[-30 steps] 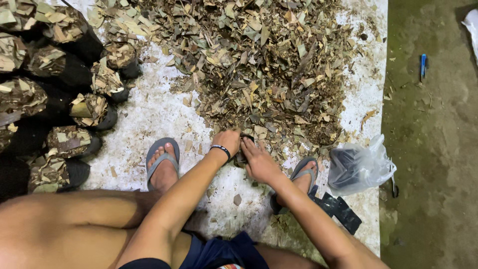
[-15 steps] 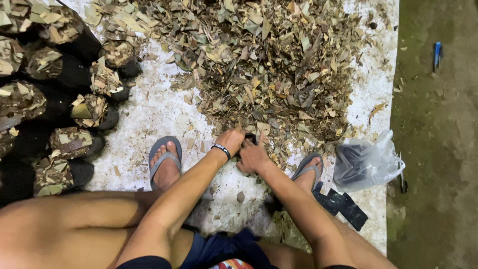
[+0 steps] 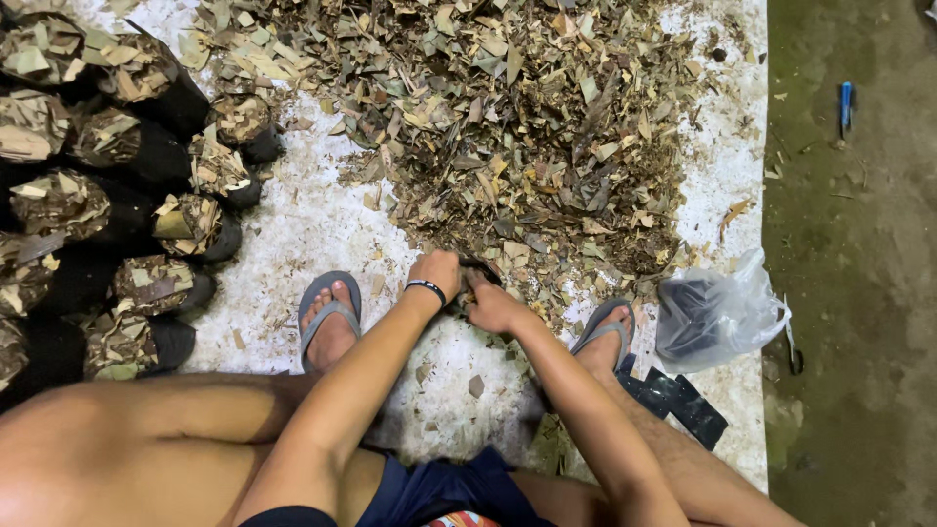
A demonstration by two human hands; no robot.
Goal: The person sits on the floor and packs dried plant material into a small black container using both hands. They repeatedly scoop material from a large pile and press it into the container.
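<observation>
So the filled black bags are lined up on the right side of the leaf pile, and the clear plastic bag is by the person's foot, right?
Not quite. The head view shows the filled black bags lined up on the left side of the leaf pile, not the right. The clear plastic bag is indeed by the person's foot.

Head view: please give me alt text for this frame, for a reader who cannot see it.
Seen from above, a squatting person's left hand and right hand meet around a small black bag at the edge of a pile of dried leaf pieces on a white sheet. Filled black bags stand at left; a clear plastic bag lies at right.
</observation>
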